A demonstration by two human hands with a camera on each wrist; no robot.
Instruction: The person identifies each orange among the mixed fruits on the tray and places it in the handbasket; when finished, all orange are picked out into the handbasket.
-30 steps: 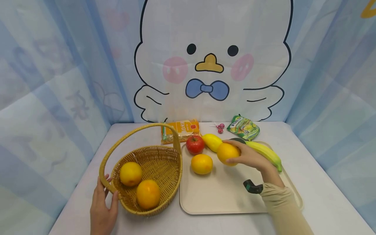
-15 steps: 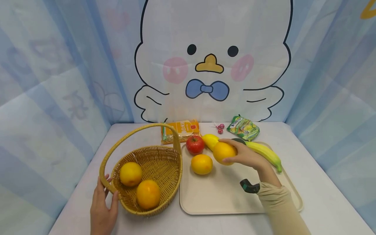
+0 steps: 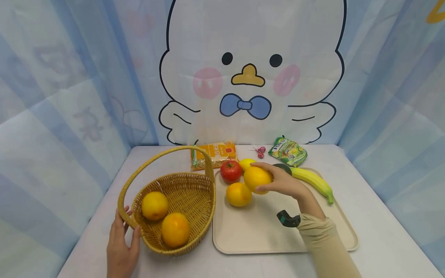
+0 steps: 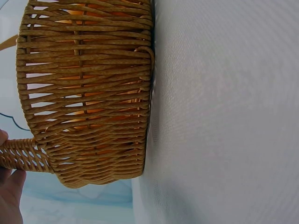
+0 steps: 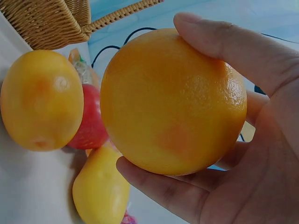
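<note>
In the head view my right hand (image 3: pixel 283 181) holds an orange (image 3: pixel 257 180) above the tray (image 3: pixel 257 235). The right wrist view has thumb and fingers curled round this orange (image 5: pixel 173 102). A second orange (image 3: pixel 238 194) lies on the tray to its left, beside a red apple (image 3: pixel 231 171). My left hand (image 3: pixel 121 247) grips the base of the wicker basket's handle (image 3: pixel 122 193), as the left wrist view confirms at the handle (image 4: pixel 23 155). Inside the basket (image 3: pixel 194 193) are two oranges, one farther back (image 3: pixel 155 205) and one nearer (image 3: pixel 175 230).
Behind the apple is a yellow tapered fruit (image 3: pixel 247 163). A banana (image 3: pixel 313 181) and a partly hidden dark green thing (image 3: pixel 283 167) lie at the tray's back right. Farther back are an orange packet (image 3: pixel 217 154), lollipops (image 3: pixel 260 151) and a green packet (image 3: pixel 288 150).
My right hand has carried the orange leftward over the tray, closer to the orange lying there. The left hand and the basket have stayed where they were.
</note>
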